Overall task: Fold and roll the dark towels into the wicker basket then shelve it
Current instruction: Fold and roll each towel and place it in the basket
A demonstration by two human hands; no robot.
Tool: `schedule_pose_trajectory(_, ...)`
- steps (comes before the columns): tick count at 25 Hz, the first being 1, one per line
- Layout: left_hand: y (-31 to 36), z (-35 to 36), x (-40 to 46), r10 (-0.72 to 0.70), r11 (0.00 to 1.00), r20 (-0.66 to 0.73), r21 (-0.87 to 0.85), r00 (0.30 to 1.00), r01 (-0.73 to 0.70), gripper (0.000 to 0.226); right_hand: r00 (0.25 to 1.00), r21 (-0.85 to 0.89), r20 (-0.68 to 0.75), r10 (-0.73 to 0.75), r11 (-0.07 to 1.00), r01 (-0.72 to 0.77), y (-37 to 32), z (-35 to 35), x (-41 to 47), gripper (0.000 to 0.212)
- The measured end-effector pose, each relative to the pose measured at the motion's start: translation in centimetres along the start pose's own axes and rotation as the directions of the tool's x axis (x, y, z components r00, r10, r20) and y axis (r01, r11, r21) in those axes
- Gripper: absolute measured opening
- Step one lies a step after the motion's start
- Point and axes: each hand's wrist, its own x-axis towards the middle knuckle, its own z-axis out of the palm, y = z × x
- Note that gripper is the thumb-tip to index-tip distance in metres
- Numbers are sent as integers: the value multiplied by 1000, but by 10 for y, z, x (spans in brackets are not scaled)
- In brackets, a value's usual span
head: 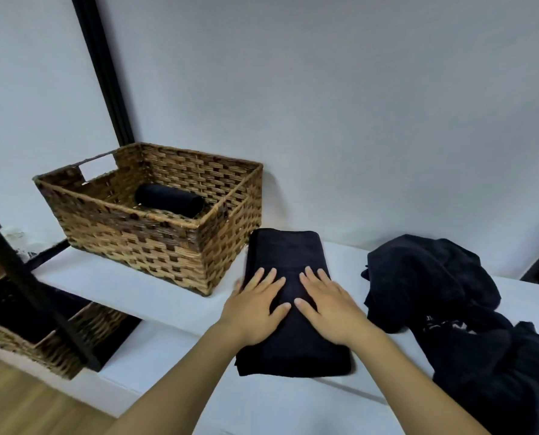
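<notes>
Folded towel (288,277) lies lower centre of frame on the white top (155,296), a long dark strip running away from the camera, far end just beside the basket (142,233). Both hands press flat on its middle: left hand (255,306) and right hand (328,304), fingers straight and spread, nothing gripped. Looks like smoothing the fold before rolling; no roll started on it yet, as far as I can judge.

Basket sits centre left, open top, one rolled towel (169,199) inside near the back. So one towel looks done, one folded, rolling left.

Pile (450,309) of loose dark cloth at right, well apart from the basket, close beside the folded towel; still to fold and roll. Count of pieces in it cannot be told, folds merge into black. Some pale print shows low in the pile, unreadable.

Basket not shelved yet. Lower left: second wicker basket (58,343) under the top, behind a black post (32,287), partly hidden; contents dark, unclear. Far left edge things blurred. Pile is cut by the right and bottom edges. Near end of the folded towel is partly covered by the wrists.
</notes>
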Motion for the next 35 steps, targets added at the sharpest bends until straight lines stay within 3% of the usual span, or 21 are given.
schedule_pose_trajectory(2,-12,-6,5,-119,993,17,2,993,119,68,992,-49,-35,120,991,-121,10,-2,5,70)
schedule_pose_trajectory(4,-10,-12,2,-147,987,-70,54,987,150,68,986,-121,-119,115,984,-130,4,-5,-2,65)
schedule_pose_trajectory(6,0,-6,-11,34,998,-218,-35,975,-43,68,990,-65,-133,-54,997,46,-12,-1,-18,62)
schedule_pose_trajectory(8,7,8,-39,245,949,-233,-140,941,-281,62,985,5,-69,-157,987,158,-25,7,-42,73)
schedule_pose_trajectory(10,-6,29,-65,383,921,-267,41,884,-387,65,988,11,-78,-131,991,132,-17,12,-58,84)
schedule_pose_trajectory(13,-31,48,-83,431,896,-324,267,842,-355,77,986,-13,-117,-120,993,119,2,20,-84,84)
schedule_pose_trajectory(17,-35,61,-82,391,918,-514,160,763,-362,64,954,-187,-201,-223,965,187,4,38,-107,77)
schedule_pose_trajectory(20,-40,57,-89,410,892,-556,77,724,-446,34,906,-100,-343,-249,968,228,1,39,-112,47)
schedule_pose_trajectory(23,-34,46,-95,192,883,-572,-254,798,-394,27,884,-32,-411,-225,972,233,2,38,-114,35)
schedule_pose_trajectory(25,-26,39,-92,7,879,-552,-394,834,-269,34,898,148,-431,-88,975,167,4,37,-110,40)
schedule_pose_trajectory(27,-18,35,-83,-155,888,-495,-449,855,-100,38,912,283,-399,99,959,20,3,32,-101,48)
schedule_pose_trajectory(30,-4,23,-74,-295,917,-430,-379,853,126,26,931,166,-253,265,960,-228,-5,22,-87,44)
schedule_pose_trajectory(32,11,15,-78,-216,969,-578,-223,787,103,17,927,140,-192,321,944,-298,-12,16,-80,41)
schedule_pose_trajectory(34,30,15,-85,43,993,-702,-52,711,-111,17,919,155,-169,356,931,-332,-16,11,-78,42)
schedule_pose_trajectory(35,39,23,-88,185,971,-697,23,693,-236,19,916,160,-153,371,924,-347,-17,7,-79,43)
